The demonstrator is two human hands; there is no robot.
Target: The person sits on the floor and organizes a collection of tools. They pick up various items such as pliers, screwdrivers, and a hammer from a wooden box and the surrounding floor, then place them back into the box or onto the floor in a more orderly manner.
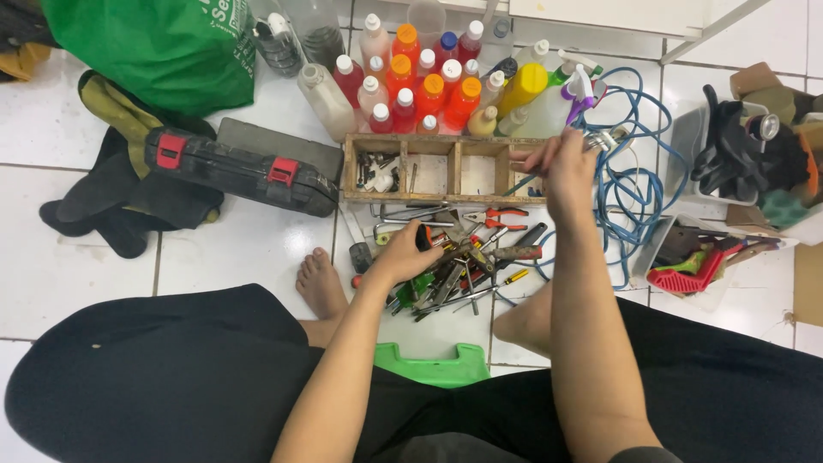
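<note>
Wooden, with four compartments, the organiser tray (pixel 446 144) sits under my right hand (pixel 566 167), which pinches a thin metal tool (pixel 520 184) over its right end compartment. The leftmost compartment holds small bits; the middle two look nearly bare. My left hand (pixel 403 253) closes on something in the loose tool pile (pixel 454 257), most of it unsorted, I judge.

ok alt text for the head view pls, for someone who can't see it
Seen from above, a seated person's right hand holds a thin tool over a wooden divided tray, while the left hand rests on a pile of hand tools on the white tiled floor. Coloured bottles, a black tool case and a blue cable lie around.
</note>
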